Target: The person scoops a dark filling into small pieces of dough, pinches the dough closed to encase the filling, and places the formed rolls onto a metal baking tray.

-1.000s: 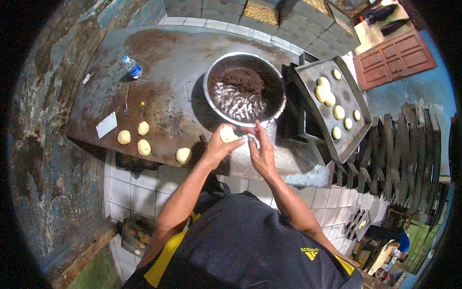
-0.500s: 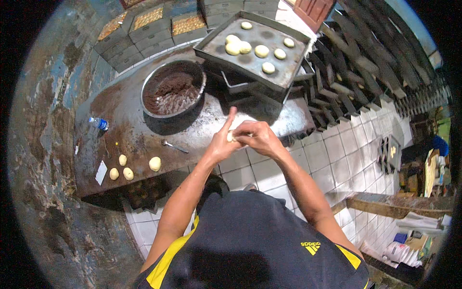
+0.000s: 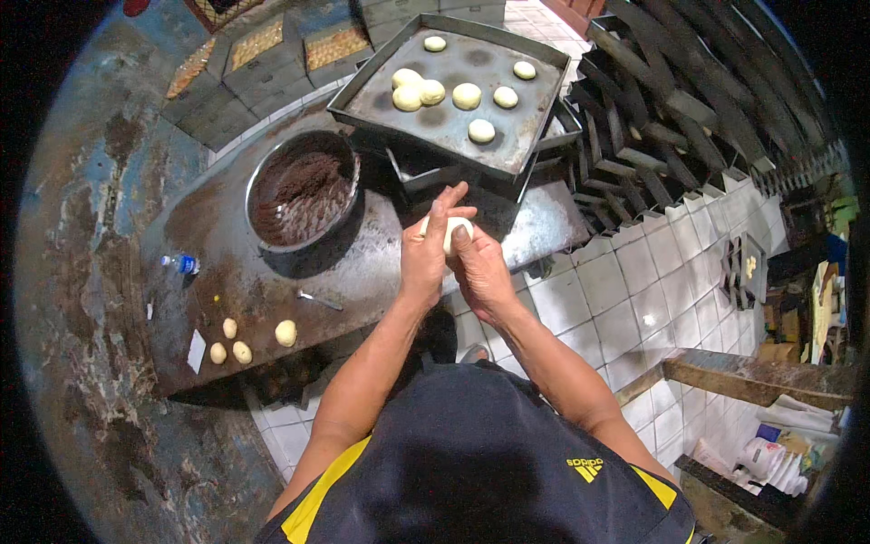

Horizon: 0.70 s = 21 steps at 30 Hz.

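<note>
A pale ball of dough [image 3: 456, 234] sits between my two hands, above the front edge of the dark table. My left hand [image 3: 428, 249] cups it from the left, its fingers reaching out past the far side. My right hand [image 3: 480, 266] closes on it from the right, thumb pressed on top. Just beyond, a metal baking tray [image 3: 376, 100] holds several dough balls, three of them touching. To the left stands a large metal bowl [image 3: 252, 204] with dark brown crumbly filling [image 3: 304, 186] inside. A small metal spoon-like tool [image 3: 320, 300] lies nearer to me.
Several dough balls [image 3: 286, 333] rest at the table's near left, beside a white card [image 3: 197, 351]. A plastic bottle [image 3: 180, 264] lies behind them. Another tray [image 3: 562, 127] sits under the baking tray. Dark stacked trays [image 3: 652, 150] fill the right; boxes of baked pieces [image 3: 256, 47] stand far left.
My hands have turned and drawn together around the dough, which now shows more plainly between them. The whole view has shifted, with the table and tray appearing slightly further left.
</note>
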{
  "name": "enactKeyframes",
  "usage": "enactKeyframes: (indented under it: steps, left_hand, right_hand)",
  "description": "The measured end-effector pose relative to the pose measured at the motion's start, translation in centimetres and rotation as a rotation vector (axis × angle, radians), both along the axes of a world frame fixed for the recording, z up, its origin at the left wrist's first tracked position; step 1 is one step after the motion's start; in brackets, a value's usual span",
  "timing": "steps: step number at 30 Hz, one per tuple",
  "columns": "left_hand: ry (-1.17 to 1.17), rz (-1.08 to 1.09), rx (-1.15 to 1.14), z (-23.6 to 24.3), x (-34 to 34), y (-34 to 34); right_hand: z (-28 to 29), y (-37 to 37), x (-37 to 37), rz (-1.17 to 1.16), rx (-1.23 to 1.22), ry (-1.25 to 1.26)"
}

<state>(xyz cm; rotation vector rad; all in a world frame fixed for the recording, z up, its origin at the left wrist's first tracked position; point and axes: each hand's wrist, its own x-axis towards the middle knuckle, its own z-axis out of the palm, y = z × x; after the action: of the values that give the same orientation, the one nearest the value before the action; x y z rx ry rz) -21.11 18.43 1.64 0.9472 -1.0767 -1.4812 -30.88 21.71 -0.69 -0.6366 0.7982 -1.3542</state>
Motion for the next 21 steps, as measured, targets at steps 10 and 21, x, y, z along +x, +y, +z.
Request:
enactKeyframes:
  steps: [10, 21]
  left_hand:
    - [0.132, 0.088, -0.004, -0.8, 1.5, -15.5]
    - [-0.307, 0.223, -0.061, -5.4, 15.2, -22.1]
  right_hand:
    - [5.9, -20.1, -2.9, 0.290, 0.148, 0.586]
    - [-5.9, -52.6, -14.0, 0.139, -0.396, 2.092]
